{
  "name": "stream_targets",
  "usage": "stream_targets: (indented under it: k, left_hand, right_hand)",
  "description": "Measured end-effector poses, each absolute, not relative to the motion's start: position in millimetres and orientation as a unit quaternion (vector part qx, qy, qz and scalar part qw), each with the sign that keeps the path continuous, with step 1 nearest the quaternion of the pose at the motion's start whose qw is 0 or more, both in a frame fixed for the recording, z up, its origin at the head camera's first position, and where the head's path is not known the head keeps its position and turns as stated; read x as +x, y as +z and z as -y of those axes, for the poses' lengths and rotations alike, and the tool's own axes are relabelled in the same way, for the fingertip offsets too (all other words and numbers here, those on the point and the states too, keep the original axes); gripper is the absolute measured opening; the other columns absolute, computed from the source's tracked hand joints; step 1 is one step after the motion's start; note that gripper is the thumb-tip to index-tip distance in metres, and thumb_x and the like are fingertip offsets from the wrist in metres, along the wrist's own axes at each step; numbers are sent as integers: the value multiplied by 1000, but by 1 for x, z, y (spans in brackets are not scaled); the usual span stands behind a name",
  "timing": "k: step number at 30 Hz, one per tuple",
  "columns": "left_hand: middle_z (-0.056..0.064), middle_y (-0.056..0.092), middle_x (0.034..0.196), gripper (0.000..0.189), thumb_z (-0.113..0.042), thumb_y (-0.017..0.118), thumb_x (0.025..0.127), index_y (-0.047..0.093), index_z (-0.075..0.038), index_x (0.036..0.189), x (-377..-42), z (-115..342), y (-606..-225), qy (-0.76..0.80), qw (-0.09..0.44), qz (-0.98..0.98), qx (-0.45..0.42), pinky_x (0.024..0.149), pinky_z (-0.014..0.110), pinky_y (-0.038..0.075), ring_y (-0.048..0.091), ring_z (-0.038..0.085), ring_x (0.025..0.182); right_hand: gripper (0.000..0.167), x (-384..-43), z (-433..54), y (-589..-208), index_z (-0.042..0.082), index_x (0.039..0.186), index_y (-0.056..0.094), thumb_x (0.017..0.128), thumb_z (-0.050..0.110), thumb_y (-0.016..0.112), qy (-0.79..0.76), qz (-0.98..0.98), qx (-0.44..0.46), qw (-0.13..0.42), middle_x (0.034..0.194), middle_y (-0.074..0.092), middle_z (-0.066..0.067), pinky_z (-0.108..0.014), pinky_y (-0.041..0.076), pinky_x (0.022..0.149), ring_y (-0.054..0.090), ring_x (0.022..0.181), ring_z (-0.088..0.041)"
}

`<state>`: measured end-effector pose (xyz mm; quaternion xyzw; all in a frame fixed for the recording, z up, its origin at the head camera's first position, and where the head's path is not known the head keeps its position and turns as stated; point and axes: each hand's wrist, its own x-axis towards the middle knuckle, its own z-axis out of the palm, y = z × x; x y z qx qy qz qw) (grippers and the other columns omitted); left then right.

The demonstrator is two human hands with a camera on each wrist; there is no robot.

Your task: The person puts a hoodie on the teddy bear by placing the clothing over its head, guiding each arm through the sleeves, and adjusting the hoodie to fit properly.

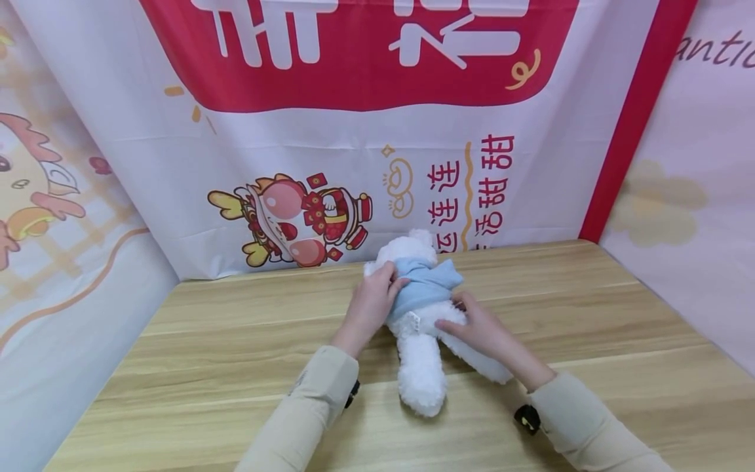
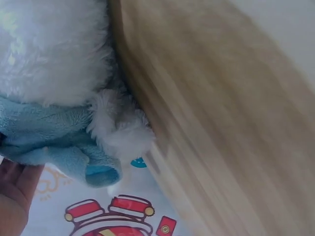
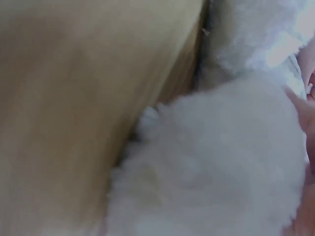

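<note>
A white plush toy (image 1: 421,377) in a light blue top (image 1: 421,285) lies on the wooden table, its head (image 1: 407,248) towards the back wall and its two legs pointing to the near side. A small white tag (image 1: 415,322) shows at its rear. My left hand (image 1: 373,296) grips the toy's left side at the blue cloth, close to the head. On the other side, my right hand (image 1: 480,326) holds the hip, thumb and fingers apart across the fur. White fur (image 3: 211,167) fills much of the right wrist view, partly hiding that hand (image 3: 307,123).
The wooden table (image 1: 236,354) runs back to a white and red printed cloth (image 1: 354,144). Printed cloths also hang at the left (image 1: 71,196) and right (image 1: 678,216). Each sleeve has a dark object at the cuff, one being a black band (image 1: 527,419).
</note>
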<state>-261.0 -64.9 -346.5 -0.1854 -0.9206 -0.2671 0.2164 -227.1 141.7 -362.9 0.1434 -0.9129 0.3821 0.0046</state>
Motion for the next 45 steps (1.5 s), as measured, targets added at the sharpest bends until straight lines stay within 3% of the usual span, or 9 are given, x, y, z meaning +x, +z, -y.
stream_targets:
  k: [4, 9, 16, 24, 31, 36, 38, 42, 45]
  left_hand:
    - [4, 53, 85, 20, -28, 61, 93, 52, -11, 92, -248, 70, -349, -241, 268, 913, -190, 57, 26, 46, 51, 15, 69]
    - [0, 59, 73, 20, -28, 69, 87, 59, -11, 81, -230, 84, -356, -188, 308, 903, -233, 52, 23, 46, 54, 12, 60]
    - [-1, 71, 80, 13, -26, 72, 83, 71, -13, 83, -226, 86, -360, -155, 258, 921, -249, 63, 28, 54, 66, 14, 70]
    - [2, 65, 82, 16, -22, 72, 84, 62, -11, 86, -231, 80, -360, -185, 190, 932, -247, 65, 29, 53, 63, 16, 74]
    - [3, 62, 79, 9, -15, 64, 90, 60, -9, 85, -239, 83, -360, -286, 130, 914, -256, 64, 23, 49, 54, 12, 71]
    - [7, 61, 85, 8, -15, 61, 92, 58, -7, 91, -238, 79, -359, -251, 140, 915, -282, 69, 29, 52, 57, 17, 77]
    - [10, 58, 94, 21, -22, 65, 91, 56, -4, 98, -235, 74, -359, -235, 134, 922, -278, 76, 34, 53, 58, 20, 84]
    - [15, 53, 104, 47, -27, 75, 81, 50, 0, 110, -229, 62, -362, -201, 143, 941, -230, 79, 38, 55, 59, 26, 87]
    - [14, 52, 104, 46, -19, 77, 73, 51, -3, 107, -228, 55, -364, -185, 176, 948, -189, 70, 39, 55, 61, 28, 79]
  right_hand:
    - [25, -228, -134, -363, -2, 108, 58, 90, 15, 65, 399, 897, 162, 103, 108, 61, -19, -48, 51, 91, 59, 104, -33]
    - [7, -230, -126, -356, 2, 92, 65, 86, 0, 65, 377, 880, 210, 199, 96, 65, -13, -40, 55, 81, 63, 92, -25]
    - [7, -238, -132, -355, 3, 91, 67, 85, -1, 66, 374, 893, 179, 176, 94, 68, -13, -38, 57, 77, 67, 89, -26]
    - [14, -241, -139, -355, -2, 96, 65, 82, -1, 65, 346, 905, 198, 150, 96, 63, -16, -33, 58, 71, 67, 81, -26]
    - [19, -241, -140, -356, 5, 98, 61, 81, 4, 70, 271, 903, 260, 209, 90, 61, -11, -29, 57, 66, 65, 77, -21]
    - [13, -243, -140, -358, 5, 96, 62, 84, 4, 67, 209, 889, 305, 270, 82, 59, -8, -28, 52, 59, 56, 68, -16]
    - [12, -244, -141, -359, 4, 96, 63, 85, 2, 65, 204, 886, 310, 279, 82, 60, -8, -28, 52, 60, 56, 68, -16]
    - [10, -244, -142, -361, 3, 96, 64, 86, 1, 64, 216, 885, 313, 269, 85, 62, -9, -30, 54, 64, 61, 73, -19]
    - [9, -243, -144, -362, 4, 95, 64, 87, 2, 63, 237, 888, 316, 235, 86, 62, -8, -30, 54, 66, 60, 75, -17]
